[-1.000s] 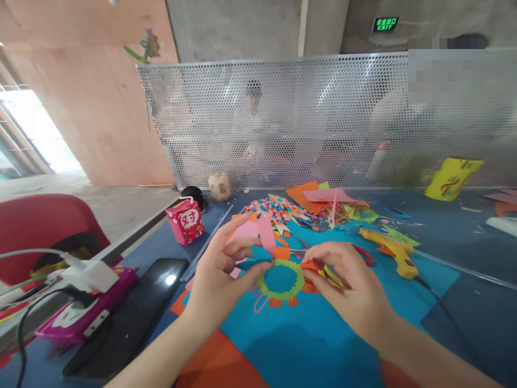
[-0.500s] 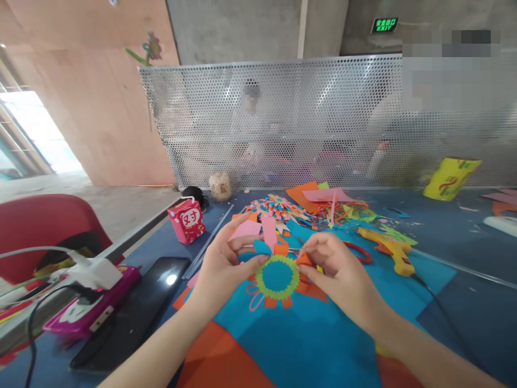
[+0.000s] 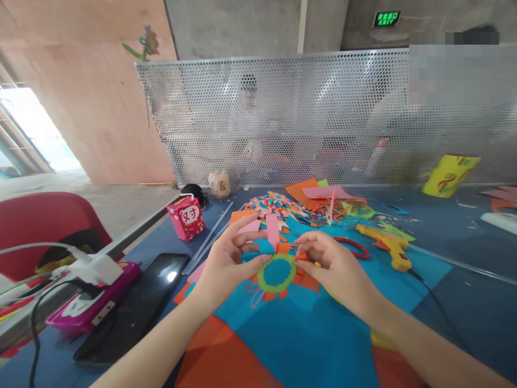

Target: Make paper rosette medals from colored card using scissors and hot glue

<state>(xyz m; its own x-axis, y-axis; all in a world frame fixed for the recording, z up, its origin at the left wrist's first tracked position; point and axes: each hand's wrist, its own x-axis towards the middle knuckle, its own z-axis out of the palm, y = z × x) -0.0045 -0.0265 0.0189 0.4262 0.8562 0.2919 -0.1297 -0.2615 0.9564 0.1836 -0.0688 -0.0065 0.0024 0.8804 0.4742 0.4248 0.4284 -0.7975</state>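
Ahead, screen (image 3: 283,97), probably metal; blue table (image 3: 472,258); left fingers (image 3: 255,267) pinch ring (image 3: 277,289), right fingers (image 3: 312,268) strip (image 3: 302,257).

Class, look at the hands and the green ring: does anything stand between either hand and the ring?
Nothing visible does. The left hand has its thumb at the upper left edge of the green ring, and the right hand pinches an orange strip at its right edge. The yellow glue gun lies off to the right.

At the left, a purple power strip (image 3: 83,319) lay beside a black phone (image 3: 135,310), a pink drink carton (image 3: 186,218) standing farther off. A yellow packet (image 3: 451,175) stood far right, before a perforated metal screen (image 3: 299,116).
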